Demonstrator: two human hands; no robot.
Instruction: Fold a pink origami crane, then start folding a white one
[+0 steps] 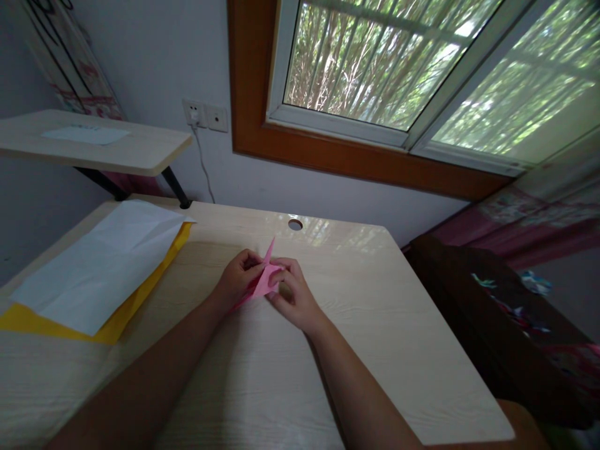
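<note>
A folded piece of pink paper (pixel 263 279) is held between both hands just above the light wooden desk (pixel 384 325), one pointed tip sticking up toward the window. My left hand (pixel 237 279) pinches its left side with fingers curled. On the right side, my right hand (pixel 291 299) grips the paper, thumb and fingers closed over the fold. The lower part of the paper is hidden behind my hands.
A white sheet (pixel 100 265) lies on yellow paper (pixel 117 322) at the desk's left. A cable hole (pixel 295 224) sits near the far edge. A raised shelf (pixel 135 150) stands at back left, a dark chair (pixel 492 312) to the right.
</note>
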